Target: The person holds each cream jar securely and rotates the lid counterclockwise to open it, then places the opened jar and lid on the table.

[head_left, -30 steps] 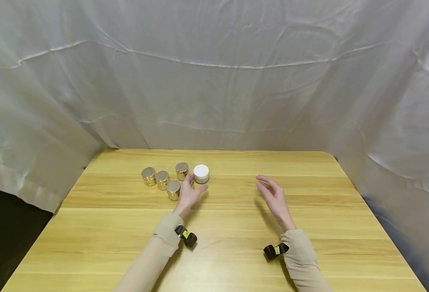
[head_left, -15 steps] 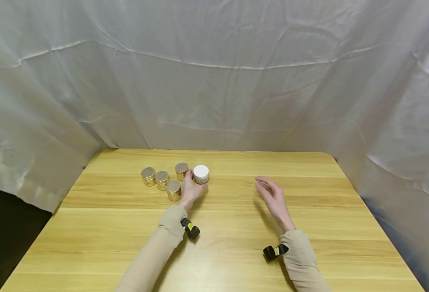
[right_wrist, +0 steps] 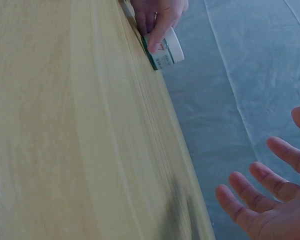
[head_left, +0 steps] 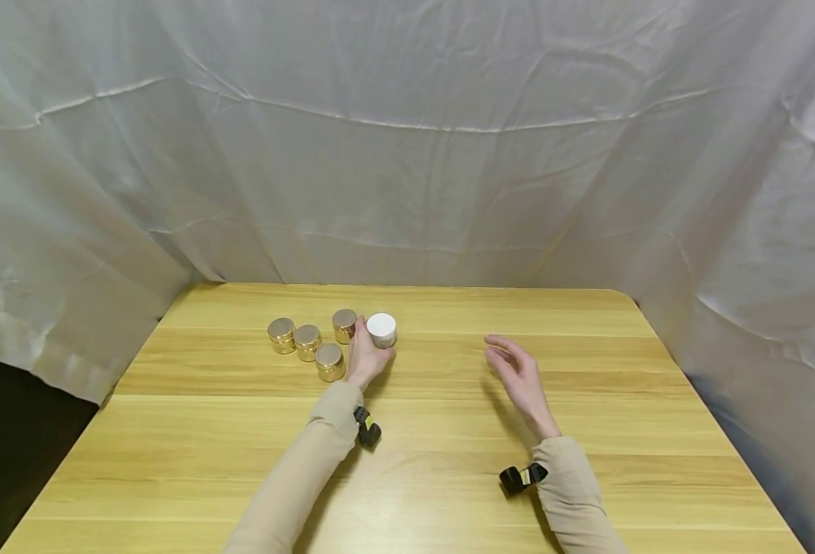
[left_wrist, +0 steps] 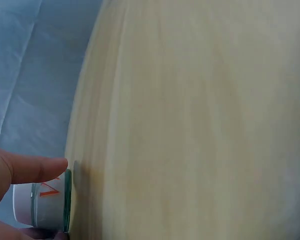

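Note:
A white-lidded jar (head_left: 382, 326) stands upright toward the back of the table. My left hand (head_left: 367, 356) holds it from the left and front, the thumb on the near side and the fingers round its left side. In the left wrist view the jar (left_wrist: 46, 206) shows a red mark on its wall, between thumb and fingers. My right hand (head_left: 522, 382) hovers over the right half of the table, holding nothing; the right wrist view shows its fingers (right_wrist: 240, 200) spread and loosely bent.
Several gold jars with flat lids stand left of my left hand: a back one (head_left: 344, 325), a front one (head_left: 329, 362), and others farther left (head_left: 282, 335). A pale curtain (head_left: 421, 177) hangs behind the wooden table (head_left: 435, 492).
My left hand has moved slightly right and away from me, closing in on the white-lidded jar, which it now holds. The right hand and the gold jars have stayed put.

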The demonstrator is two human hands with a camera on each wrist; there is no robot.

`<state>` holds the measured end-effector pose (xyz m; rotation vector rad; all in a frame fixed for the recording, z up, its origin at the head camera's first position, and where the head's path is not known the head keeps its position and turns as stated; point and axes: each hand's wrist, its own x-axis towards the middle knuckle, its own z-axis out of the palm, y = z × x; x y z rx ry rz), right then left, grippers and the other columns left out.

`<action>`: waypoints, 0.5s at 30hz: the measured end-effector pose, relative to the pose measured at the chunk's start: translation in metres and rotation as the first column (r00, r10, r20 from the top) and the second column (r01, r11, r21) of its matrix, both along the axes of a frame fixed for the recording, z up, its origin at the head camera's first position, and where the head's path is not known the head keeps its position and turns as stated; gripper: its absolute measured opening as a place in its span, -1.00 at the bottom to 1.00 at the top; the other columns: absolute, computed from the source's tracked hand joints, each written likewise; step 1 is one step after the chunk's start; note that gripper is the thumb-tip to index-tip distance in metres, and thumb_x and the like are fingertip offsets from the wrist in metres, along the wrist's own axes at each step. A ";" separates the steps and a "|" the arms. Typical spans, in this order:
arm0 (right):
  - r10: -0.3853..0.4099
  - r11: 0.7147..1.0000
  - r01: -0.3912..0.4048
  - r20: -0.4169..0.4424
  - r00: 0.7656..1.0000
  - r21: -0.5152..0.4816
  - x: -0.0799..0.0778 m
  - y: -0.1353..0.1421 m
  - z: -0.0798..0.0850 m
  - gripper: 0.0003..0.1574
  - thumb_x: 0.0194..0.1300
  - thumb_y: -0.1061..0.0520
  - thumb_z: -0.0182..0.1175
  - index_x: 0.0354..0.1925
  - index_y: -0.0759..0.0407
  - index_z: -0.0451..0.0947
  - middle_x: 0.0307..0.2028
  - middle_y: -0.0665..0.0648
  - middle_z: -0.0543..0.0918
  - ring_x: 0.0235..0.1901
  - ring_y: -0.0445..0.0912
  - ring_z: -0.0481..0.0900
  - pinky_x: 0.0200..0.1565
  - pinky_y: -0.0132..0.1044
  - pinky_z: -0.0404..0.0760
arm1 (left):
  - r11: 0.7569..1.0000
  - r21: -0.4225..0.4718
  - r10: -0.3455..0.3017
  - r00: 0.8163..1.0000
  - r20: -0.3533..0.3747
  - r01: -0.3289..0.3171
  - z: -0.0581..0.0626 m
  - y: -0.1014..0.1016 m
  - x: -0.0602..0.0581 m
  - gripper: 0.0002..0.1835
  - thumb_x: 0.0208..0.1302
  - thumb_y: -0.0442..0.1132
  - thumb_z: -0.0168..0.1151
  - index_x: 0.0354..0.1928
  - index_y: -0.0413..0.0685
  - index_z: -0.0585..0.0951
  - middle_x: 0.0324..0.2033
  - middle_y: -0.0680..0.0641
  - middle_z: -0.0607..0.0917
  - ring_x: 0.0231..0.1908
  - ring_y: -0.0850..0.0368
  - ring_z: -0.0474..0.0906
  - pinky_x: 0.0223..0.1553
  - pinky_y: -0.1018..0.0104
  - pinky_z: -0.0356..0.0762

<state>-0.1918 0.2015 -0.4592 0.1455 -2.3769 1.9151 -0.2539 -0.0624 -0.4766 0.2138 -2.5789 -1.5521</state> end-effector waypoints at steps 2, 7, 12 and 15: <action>-0.002 1.000 0.002 0.001 1.000 0.000 0.000 0.000 0.000 -0.48 0.52 0.11 0.10 0.32 0.33 0.42 0.38 0.29 0.45 0.20 -0.21 0.55 0.14 -0.55 0.58 | 1.000 -0.002 0.005 1.000 0.000 -0.005 -0.001 0.001 -0.002 0.05 -0.04 -0.52 0.43 0.50 -0.39 0.06 0.35 -0.46 0.41 0.36 -0.35 0.38 0.49 -0.12 0.32; -0.002 1.000 0.002 0.004 1.000 -0.001 0.001 0.000 0.001 -0.47 0.53 0.10 0.09 0.33 0.34 0.41 0.37 0.29 0.46 0.19 -0.20 0.54 0.17 -0.50 0.59 | 1.000 0.003 0.022 1.000 0.002 -0.022 -0.002 0.004 -0.006 0.05 -0.01 -0.53 0.45 0.50 -0.36 0.06 0.32 -0.49 0.42 0.36 -0.36 0.38 0.47 -0.13 0.35; 0.005 1.000 -0.005 0.003 1.000 -0.009 0.001 0.000 0.001 -0.47 0.52 0.11 0.09 0.33 0.36 0.40 0.38 0.30 0.44 0.19 -0.24 0.55 0.14 -0.55 0.58 | 0.999 -0.004 0.036 0.999 -0.003 -0.036 -0.002 0.005 -0.008 0.02 -0.03 -0.54 0.45 0.47 -0.36 0.09 0.30 -0.50 0.44 0.35 -0.37 0.39 0.46 -0.13 0.37; 0.009 1.000 -0.009 0.000 1.000 -0.012 0.001 0.000 0.000 -0.47 0.53 0.12 0.09 0.33 0.37 0.40 0.39 0.30 0.44 0.20 -0.23 0.54 0.12 -0.60 0.56 | 0.999 -0.008 0.042 0.999 -0.011 -0.042 -0.002 0.006 -0.008 -0.01 -0.04 -0.54 0.45 0.44 -0.38 0.13 0.27 -0.50 0.46 0.33 -0.38 0.40 0.44 -0.14 0.39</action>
